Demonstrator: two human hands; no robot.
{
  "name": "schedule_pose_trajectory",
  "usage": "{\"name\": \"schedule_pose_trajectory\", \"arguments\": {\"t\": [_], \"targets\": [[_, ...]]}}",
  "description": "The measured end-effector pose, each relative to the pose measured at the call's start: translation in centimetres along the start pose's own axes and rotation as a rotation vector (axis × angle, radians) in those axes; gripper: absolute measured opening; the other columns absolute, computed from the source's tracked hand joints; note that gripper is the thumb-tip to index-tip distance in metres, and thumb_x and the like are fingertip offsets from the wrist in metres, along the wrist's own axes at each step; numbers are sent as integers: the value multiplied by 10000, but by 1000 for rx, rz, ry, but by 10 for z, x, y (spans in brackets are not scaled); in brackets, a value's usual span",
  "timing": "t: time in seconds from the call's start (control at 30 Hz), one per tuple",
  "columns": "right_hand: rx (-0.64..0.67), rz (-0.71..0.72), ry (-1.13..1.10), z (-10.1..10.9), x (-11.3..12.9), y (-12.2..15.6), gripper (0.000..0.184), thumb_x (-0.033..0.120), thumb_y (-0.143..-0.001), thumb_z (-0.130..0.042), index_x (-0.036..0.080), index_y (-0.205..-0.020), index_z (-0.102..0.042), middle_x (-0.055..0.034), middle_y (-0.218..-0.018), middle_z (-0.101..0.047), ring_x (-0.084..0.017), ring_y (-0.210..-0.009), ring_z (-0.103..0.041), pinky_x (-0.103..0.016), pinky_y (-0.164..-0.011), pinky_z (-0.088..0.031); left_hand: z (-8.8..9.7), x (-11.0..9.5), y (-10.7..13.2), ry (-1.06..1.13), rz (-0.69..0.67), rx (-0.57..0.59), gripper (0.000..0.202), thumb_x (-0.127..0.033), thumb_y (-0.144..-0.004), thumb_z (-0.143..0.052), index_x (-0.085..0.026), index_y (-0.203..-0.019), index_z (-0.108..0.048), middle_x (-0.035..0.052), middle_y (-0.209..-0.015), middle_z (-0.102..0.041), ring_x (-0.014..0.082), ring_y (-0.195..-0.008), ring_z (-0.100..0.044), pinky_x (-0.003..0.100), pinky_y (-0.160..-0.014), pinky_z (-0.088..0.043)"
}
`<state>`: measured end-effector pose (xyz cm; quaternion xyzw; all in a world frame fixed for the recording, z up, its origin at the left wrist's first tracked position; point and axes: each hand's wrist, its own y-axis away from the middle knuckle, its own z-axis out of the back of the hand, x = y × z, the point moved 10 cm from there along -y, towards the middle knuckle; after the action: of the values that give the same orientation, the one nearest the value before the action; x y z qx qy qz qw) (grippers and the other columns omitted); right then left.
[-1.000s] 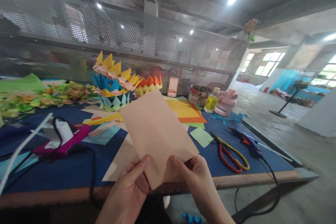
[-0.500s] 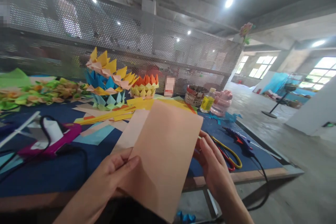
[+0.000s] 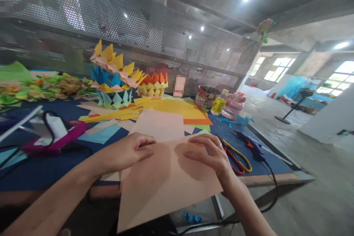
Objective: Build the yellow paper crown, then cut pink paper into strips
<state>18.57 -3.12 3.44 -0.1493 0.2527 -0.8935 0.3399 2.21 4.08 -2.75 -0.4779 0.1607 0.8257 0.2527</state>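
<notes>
Peach sheet (image 3: 171,182) across the table edge (image 3: 271,179).
My right hand (image 3: 211,153) is loosely spread over it; whether my left hand (image 3: 131,151) grips, I can't tell.

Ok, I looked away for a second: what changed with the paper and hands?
The front peach sheet has swung round and come closer. The left hand and right hand have moved from its near edge to its far edge. Scissors, glue gun and bottle stayed put.

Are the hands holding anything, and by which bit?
Peach paper. The left hand seems to hold it near its far left corner. The right hand is at its far right corner; I can't tell if those fingers grip.
</notes>
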Motion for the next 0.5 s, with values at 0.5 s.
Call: {"name": "schedule_pose_trajectory", "arguments": {"t": [0.5], "targets": [[277,-98,-237,-45,-9,7,457,453,-808,-691,234,-1205,-629,-98,-1151,-657,-263,-1041,-576,-408,-907,-450,22,31,73,-430,-125,-126,656,-324,-804,-675,-433,-1408,-440,-21,-1496,-433,279,-1377,-398,470,-1112,-331]]}}
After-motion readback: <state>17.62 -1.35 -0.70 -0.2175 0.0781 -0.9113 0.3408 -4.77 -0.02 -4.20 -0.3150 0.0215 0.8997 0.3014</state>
